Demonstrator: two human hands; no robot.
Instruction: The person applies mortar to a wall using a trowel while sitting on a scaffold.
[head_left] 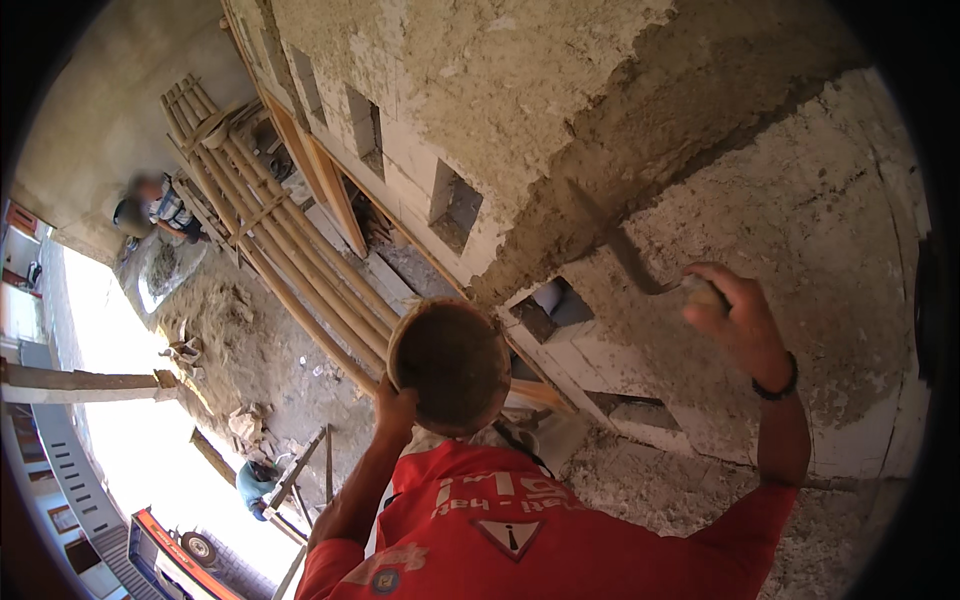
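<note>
My left hand (pixel 396 408) is closed on the rim of a round mortar bucket (pixel 450 368) in front of my chest. The bucket's inside is dark, and I cannot make out how much it holds. My right hand (pixel 735 315) is wrapped round the handle of a trowel (pixel 632 262). Its blade points up and left and lies against or very close to the wet mortar (pixel 560 200) on the wall. That darker band of mortar runs diagonally up across the light block wall (pixel 740 235), below rough, drier plaster (pixel 480 70).
Square openings (pixel 553 308) pierce the wall in a row. Long bamboo poles (pixel 300 260) form a platform on the left. Far below are a sand heap (pixel 225 310), a crouching person (pixel 168 205), another person (pixel 258 485) by some timber, and an orange-sided truck (pixel 170 550).
</note>
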